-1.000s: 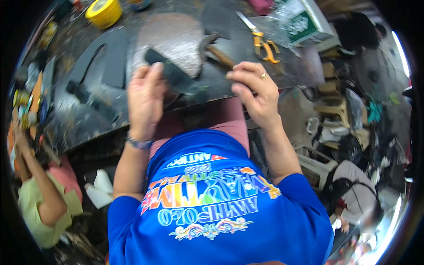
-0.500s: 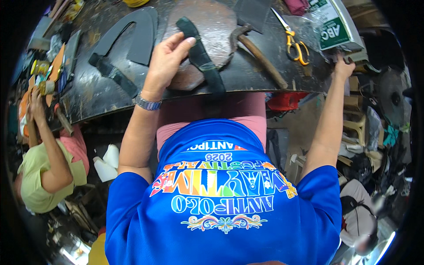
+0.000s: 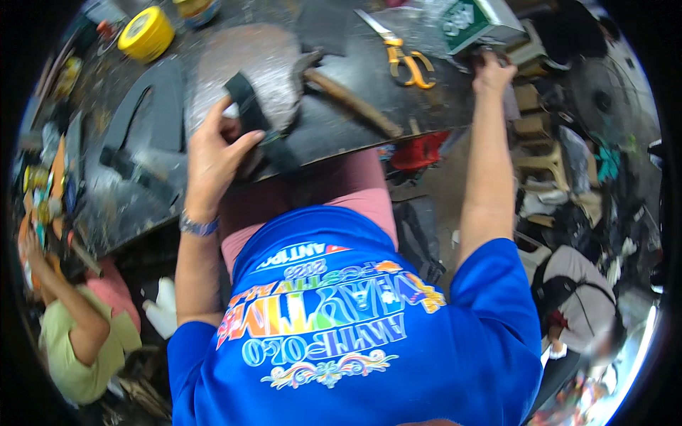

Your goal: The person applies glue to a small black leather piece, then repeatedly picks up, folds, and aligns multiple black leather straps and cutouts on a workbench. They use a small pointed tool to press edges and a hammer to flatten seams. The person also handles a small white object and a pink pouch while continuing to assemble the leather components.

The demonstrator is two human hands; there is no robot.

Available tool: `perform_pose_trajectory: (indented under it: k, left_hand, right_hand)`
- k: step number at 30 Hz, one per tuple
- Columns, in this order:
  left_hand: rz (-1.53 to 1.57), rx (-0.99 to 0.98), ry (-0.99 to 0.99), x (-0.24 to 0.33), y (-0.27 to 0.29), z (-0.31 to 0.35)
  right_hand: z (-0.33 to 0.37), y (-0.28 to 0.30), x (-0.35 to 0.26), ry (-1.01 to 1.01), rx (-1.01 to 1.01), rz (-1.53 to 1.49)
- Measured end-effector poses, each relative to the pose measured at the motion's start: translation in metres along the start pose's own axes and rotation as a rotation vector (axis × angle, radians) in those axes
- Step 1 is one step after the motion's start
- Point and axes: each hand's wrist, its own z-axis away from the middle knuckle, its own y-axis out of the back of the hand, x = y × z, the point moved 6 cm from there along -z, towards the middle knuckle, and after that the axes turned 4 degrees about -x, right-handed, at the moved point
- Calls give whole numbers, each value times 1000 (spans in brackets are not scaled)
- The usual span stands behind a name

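My left hand point(image 3: 217, 145) is at the table's front edge, its thumb and fingers closed on a black strap point(image 3: 247, 103). The strap slants over a worn reddish-brown slab point(image 3: 245, 53), its lower end blurred near the table edge. My right hand point(image 3: 492, 73) reaches out to the table's right end, beside a green and white tin point(image 3: 477, 25). Its fingers are bent around something dark and small that I cannot make out. A hammer point(image 3: 355, 105) with a wooden handle lies right of the slab. Yellow-handled scissors point(image 3: 401, 57) lie between the hammer and the tin.
Black sole-shaped sheets point(image 3: 167, 106) and another black strap point(image 3: 135, 170) lie left on the dark table point(image 3: 355, 145). A yellow tub point(image 3: 147, 34) stands behind them. A co-worker in a light yellow top point(image 3: 74, 334) sits at the left. Stools point(image 3: 543, 174) and clutter fill the right.
The whole view has shifted, with table things now further left. My left hand has changed its hold on the strap, fingers now behind it. My right hand stays by the tin.
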Motion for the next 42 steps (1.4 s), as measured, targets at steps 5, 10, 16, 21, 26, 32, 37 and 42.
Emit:
perform_pose_trajectory:
  k: [5, 10, 16, 21, 26, 32, 37, 42]
  left_hand:
    - [-9, -86, 13, 3, 0, -3]
    - [-16, -67, -17, -3, 1, -2]
    - [657, -145, 162, -41, 6, -11]
    - [1427, -84, 276, -59, 5, -10]
    - [1424, 6, 355, -58, 0, -9]
    - [1166, -7, 210, -35, -3, -3]
    - [1063, -42, 200, -27, -11, -1]
    - [1076, -39, 195, -25, -16, 1]
  right_hand:
    - [10, 5, 2, -96, -97, -250]
    - [23, 1, -9, -72, -149, -204]
    - [42, -2, -24, -24, -190, -16]
    - [41, 2, -34, 38, -219, 340]
    - [40, 12, -34, 66, -217, 446]
    - [71, 1, -80, 576, 9, 984]
    - [90, -45, -96, 704, -167, 1114]
    - [75, -39, -77, 428, -56, 1014]
